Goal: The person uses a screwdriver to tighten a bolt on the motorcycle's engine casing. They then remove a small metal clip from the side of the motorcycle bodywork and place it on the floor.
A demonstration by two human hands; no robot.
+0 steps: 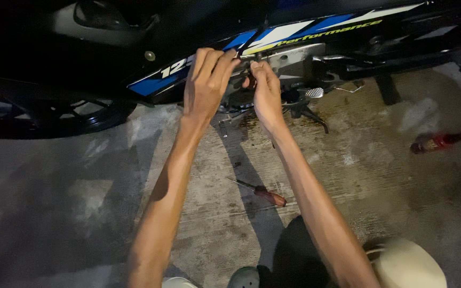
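Note:
Both my arms reach forward to a black motorcycle (pixel 316 32) with blue, white and yellow side panels. My left hand (pixel 205 82) grips at the lower edge of the side panel, fingers curled over a small dark part by the engine. My right hand (pixel 265 90) pinches something small and dark close beside it, just right of the left fingertips. What exactly sits between the fingers is too dark to tell. A silver foot peg (pixel 314 93) sticks out just right of my right hand.
A screwdriver (pixel 260 191) with a reddish handle lies on the stained concrete floor between my forearms. A red bottle (pixel 437 142) lies at the right. The motorcycle's front wheel (pixel 76 114) is at the left. A pale round object (pixel 409 264) sits at the bottom right.

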